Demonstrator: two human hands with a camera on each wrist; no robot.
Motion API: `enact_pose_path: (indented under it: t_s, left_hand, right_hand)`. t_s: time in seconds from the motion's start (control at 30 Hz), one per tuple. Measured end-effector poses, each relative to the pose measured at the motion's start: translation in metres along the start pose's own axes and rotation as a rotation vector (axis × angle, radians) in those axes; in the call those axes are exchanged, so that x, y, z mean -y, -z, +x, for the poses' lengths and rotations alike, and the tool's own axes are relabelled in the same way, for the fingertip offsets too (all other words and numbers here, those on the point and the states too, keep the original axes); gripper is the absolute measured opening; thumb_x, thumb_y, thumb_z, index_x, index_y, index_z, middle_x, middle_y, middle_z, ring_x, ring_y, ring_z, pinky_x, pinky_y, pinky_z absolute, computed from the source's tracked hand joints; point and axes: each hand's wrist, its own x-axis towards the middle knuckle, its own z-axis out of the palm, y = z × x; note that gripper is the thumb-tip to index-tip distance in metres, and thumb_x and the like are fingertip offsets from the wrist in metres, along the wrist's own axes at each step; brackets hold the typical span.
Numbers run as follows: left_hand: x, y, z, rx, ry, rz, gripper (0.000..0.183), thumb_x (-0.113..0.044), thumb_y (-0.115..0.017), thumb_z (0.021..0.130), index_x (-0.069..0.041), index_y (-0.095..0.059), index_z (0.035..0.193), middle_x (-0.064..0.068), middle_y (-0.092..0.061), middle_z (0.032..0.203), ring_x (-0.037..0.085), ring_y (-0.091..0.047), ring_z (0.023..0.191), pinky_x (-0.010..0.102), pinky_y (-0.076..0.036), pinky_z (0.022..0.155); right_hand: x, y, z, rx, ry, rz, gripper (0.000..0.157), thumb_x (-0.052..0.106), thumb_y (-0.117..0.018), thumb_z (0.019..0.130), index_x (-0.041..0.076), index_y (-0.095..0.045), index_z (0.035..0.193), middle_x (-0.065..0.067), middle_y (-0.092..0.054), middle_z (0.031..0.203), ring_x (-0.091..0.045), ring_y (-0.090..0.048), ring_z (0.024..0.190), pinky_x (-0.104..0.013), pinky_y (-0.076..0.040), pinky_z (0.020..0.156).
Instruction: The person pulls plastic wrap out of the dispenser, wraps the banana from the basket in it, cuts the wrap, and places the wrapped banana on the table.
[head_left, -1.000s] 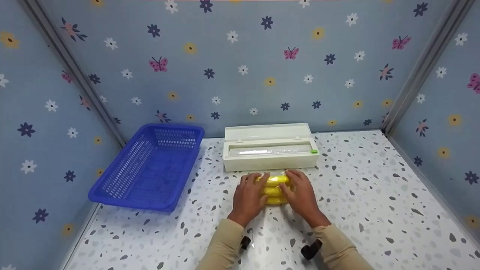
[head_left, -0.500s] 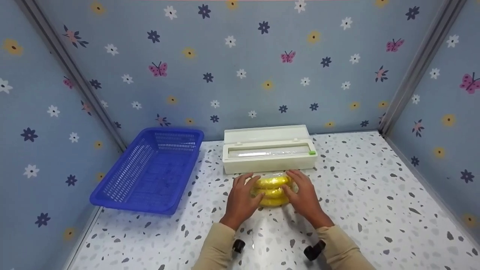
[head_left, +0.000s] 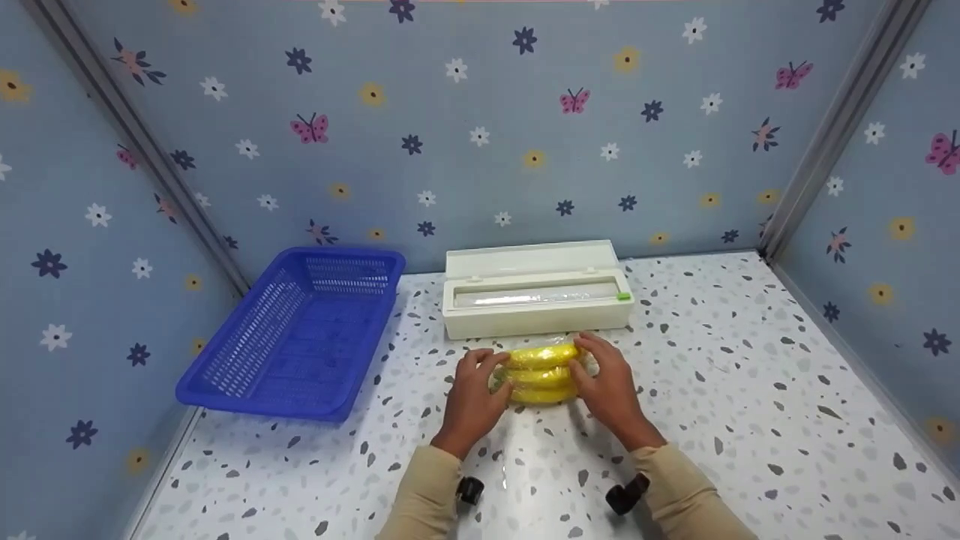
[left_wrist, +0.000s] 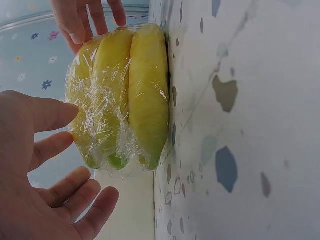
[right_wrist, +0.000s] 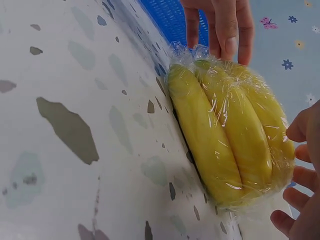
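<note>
Bananas (head_left: pixel 541 373) in clear wrap lie on the table (head_left: pixel 712 390) — left hand (head_left: pixel 471 396) and right hand (head_left: pixel 611 390) cup each end with fingers spread apart, likely keeping the wrap snug.

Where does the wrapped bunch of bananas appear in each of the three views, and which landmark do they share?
Head: wrapped bananas centre, between both hands, in front of the film dispenser.
Left wrist: bananas upper left of centre, against the speckled table.
Right wrist: bananas right of centre.
Shared landmark: the speckled table.
</note>
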Motion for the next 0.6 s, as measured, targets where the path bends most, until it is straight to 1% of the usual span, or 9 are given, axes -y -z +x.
enact_pose_path:
  t_s: [0.13,0.27,0.37,0.5,0.6]
  left_hand:
    - [0.0,-0.001,-0.002,0.027,0.031,-0.051,0.04,-0.016,-0.074,0.091,-0.016,-0.066,0.13,0.009,-0.053,0.129,0.027,-0.052,0.12,0.042,-0.05,0.093]
    - [0.0,-0.001,-0.001,0.022,0.051,-0.091,0.042,-0.014,-0.074,0.091,-0.014,-0.064,0.132,0.008,-0.053,0.129,0.025,-0.052,0.122,0.042,-0.046,0.1]
    - [-0.001,-0.002,-0.002,0.022,0.057,-0.107,0.043,-0.014,-0.074,0.09,-0.012,-0.063,0.132,0.009,-0.053,0.13,0.025,-0.052,0.123,0.042,-0.045,0.102]
    - [0.001,-0.003,-0.005,0.028,0.053,-0.126,0.043,-0.014,-0.074,0.091,-0.011,-0.062,0.132,0.01,-0.053,0.132,0.026,-0.053,0.123,0.042,-0.045,0.102]
    - [0.004,-0.004,-0.009,0.026,0.06,-0.158,0.041,-0.013,-0.072,0.092,-0.011,-0.063,0.132,0.011,-0.052,0.133,0.026,-0.053,0.123,0.042,-0.048,0.097]
  right_hand:
    - [-0.002,0.0,-0.003,-0.026,0.003,0.007,0.035,-0.001,-0.07,0.09,-0.006,-0.064,0.124,-0.022,-0.058,0.136,-0.038,-0.051,0.13,-0.049,-0.038,0.11]
    - [-0.005,0.0,-0.006,-0.033,0.025,-0.032,0.039,-0.003,-0.068,0.09,-0.007,-0.062,0.128,-0.021,-0.054,0.141,-0.036,-0.049,0.133,-0.046,-0.036,0.112]
    - [-0.006,0.0,-0.009,-0.039,0.038,-0.057,0.04,-0.004,-0.068,0.089,-0.007,-0.061,0.128,-0.022,-0.052,0.143,-0.037,-0.049,0.133,-0.046,-0.036,0.112]
    - [-0.007,0.0,-0.011,-0.034,0.028,-0.068,0.039,-0.003,-0.067,0.09,-0.007,-0.061,0.128,-0.026,-0.051,0.142,-0.039,-0.048,0.133,-0.048,-0.036,0.111]
    - [-0.008,0.0,-0.014,-0.007,0.0,-0.066,0.04,0.0,-0.066,0.091,-0.005,-0.06,0.131,-0.027,-0.05,0.142,-0.041,-0.047,0.133,-0.051,-0.036,0.111]
